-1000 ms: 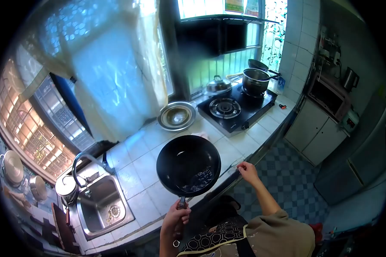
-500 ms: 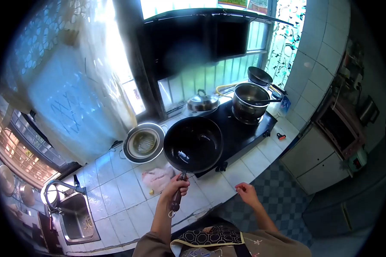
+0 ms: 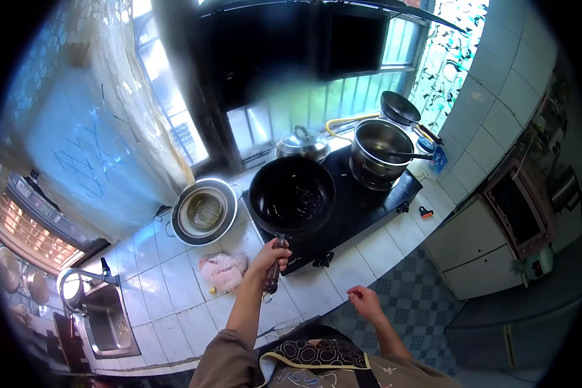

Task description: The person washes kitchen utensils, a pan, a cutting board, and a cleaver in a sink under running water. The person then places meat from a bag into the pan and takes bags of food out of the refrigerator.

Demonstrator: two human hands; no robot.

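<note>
My left hand is closed round the brown handle of a black wok. The wok is over the left part of the black gas stove, hiding the burner there; a few wet shiny patches show inside it. Beyond the counter's front edge, my right hand hangs in the air with its fingers curled in; whether it holds anything is too small to tell. Left of the wok handle, pale pink raw meat lies on the white tiles beside a small yellowish piece.
A metal bowl set stands left of the wok, with a domed lid behind it. A pot with a dark-handled utensil occupies the right burner. Nearby are a small pan and an orange-black clip. The sink is far left.
The wok has moved from above the counter near the sink to the left side of the stove, in my left hand. The view has swung toward the stove, and the meat has come into sight.
</note>
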